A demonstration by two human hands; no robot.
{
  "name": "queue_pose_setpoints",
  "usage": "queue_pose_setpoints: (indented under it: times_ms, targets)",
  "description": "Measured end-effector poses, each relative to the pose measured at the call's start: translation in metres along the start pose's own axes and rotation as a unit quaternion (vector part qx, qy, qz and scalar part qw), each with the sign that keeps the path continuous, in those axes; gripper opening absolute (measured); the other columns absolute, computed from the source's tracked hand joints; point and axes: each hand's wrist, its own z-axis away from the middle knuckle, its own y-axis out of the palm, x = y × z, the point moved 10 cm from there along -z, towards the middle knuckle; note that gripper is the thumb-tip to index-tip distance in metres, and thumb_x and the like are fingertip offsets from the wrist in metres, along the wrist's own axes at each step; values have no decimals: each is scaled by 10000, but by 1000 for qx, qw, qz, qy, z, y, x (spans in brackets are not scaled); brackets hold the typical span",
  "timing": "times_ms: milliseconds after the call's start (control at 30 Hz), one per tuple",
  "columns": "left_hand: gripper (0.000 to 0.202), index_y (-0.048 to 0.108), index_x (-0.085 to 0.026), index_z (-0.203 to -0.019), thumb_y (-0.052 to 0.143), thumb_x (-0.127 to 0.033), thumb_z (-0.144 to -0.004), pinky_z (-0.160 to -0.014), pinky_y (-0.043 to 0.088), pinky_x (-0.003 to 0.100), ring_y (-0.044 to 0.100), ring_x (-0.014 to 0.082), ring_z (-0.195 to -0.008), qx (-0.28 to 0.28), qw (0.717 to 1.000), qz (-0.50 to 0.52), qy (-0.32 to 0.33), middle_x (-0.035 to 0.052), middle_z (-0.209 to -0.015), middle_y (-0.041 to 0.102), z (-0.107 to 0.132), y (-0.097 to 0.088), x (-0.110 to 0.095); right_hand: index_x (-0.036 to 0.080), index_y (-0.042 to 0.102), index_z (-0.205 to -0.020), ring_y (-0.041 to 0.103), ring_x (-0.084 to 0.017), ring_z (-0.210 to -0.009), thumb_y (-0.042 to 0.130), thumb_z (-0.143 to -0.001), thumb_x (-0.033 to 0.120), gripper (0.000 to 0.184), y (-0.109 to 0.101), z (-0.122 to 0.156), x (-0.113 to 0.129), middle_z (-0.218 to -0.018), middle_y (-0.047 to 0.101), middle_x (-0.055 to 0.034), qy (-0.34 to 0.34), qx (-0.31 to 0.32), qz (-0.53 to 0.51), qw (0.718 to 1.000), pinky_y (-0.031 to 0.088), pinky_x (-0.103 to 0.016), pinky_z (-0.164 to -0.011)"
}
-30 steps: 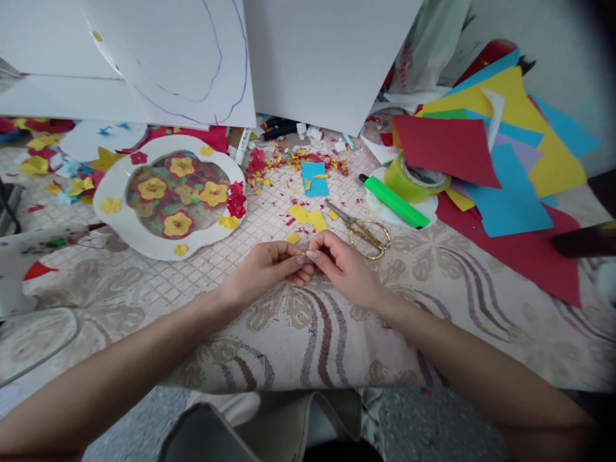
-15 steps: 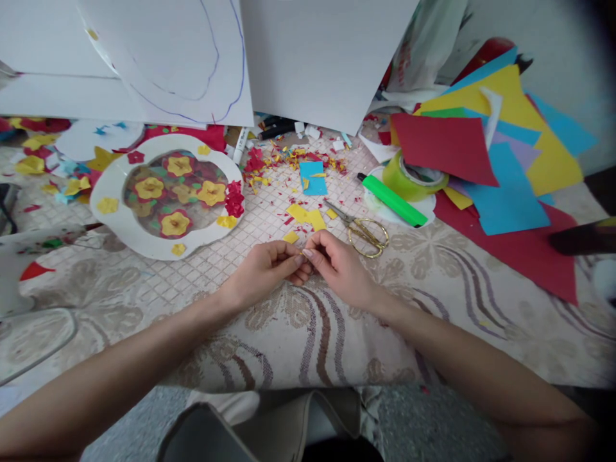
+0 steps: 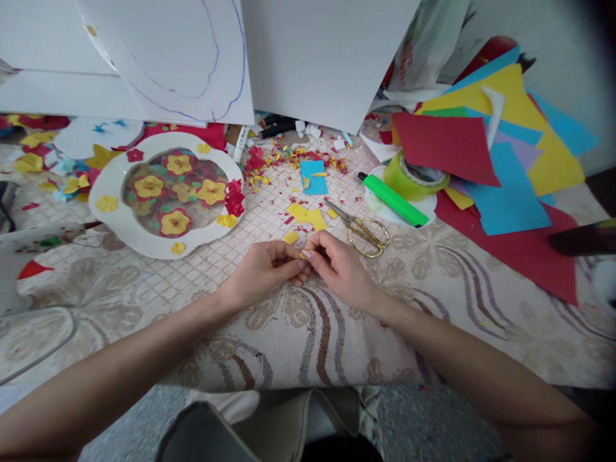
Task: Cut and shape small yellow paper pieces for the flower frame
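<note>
Over the patterned cloth (image 3: 298, 333), left hand (image 3: 267, 269) and right hand (image 3: 339, 266) meet near the scissors (image 3: 357, 226). I read each grip pinched closed on one yellow paper scrap (image 3: 302, 255). I judge it featherlight, limp, crease-prone: hold its edges lightly.

- left hand (image 3: 269, 268), right hand (image 3: 339, 266): bare, slim fingers, centre of frame
- nails rounded, short to medium; one on a right-hand fingertip (image 3: 306, 255) looks pale pink and glossy; polish or not, can't tell
- left forearm (image 3: 144, 356), right forearm (image 3: 462, 362): bare, uncovered right out to the lower left and lower right frame edges
- grey speckled fabric (image 3: 423, 430) along bottom edge, both sides of centre, over the lap; garment type unclear
- tan folded fabric (image 3: 289, 423) bottom centre, soft creases; white patch (image 3: 226, 407) just left of it
- dark patch (image 3: 341, 452) at very bottom centre, too dim to tell
</note>
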Motion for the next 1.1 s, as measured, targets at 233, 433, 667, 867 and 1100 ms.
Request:
queue_pose_setpoints:
  times_ms: [233, 433, 667, 867, 1100]
  targets:
    - [121, 612, -111, -789, 643, -227, -773, -643, 527, 226, 645, 107, -656, 16, 1000, 7, 0, 26, -695, 681, 1, 0, 1, 191, 439, -828, 488, -137, -696, 452, -890, 121, 95, -2, 1, 4, -754, 510, 2, -13, -16, 30, 999, 385, -260, -638]
    - [149, 621, -108, -805, 657, -248, -769, -663, 532, 239, 647, 113, -675, 17, 1000, 22, 0, 33, -728, 683, 1, 0, 0, 193, 449, -860, 503, -131, -699, 462, -927, 210, 71, -2, 1, -5, -775, 517, 3, 23, -9, -32, 999, 404, -257, -644]
    - [149, 623, -109, -802, 666, -245, -760, -682, 532, 245, 646, 106, -678, 22, 998, 62, -8, 52, -800, 702, 2, 1, -1, 181, 524, -850, 513, -121, -636, 438, -962, 358, 226, 0, 1, -13, -712, 541, 4, 91, 23, -137, 986, 408, -238, -568]
    - [153, 617, -94, -819, 661, -230, -764, -674, 528, 240, 652, 111, -690, 22, 997, 79, -6, 47, -769, 692, 1, -1, 0, 170, 569, -861, 568, -131, -726, 550, -905, 237, 83, -4, 0, -7, -798, 591, -13, 49, -1, -174, 984, 455, -254, -659]
    - [152, 615, -99, -815, 653, -242, -776, -665, 526, 239, 645, 108, -688, 30, 997, 64, -7, 41, -764, 684, 1, 2, 2, 162, 558, -818, 556, -127, -688, 579, -882, 250, 111, -3, -1, -13, -755, 580, -7, 83, 3, -202, 976, 456, -253, -636]
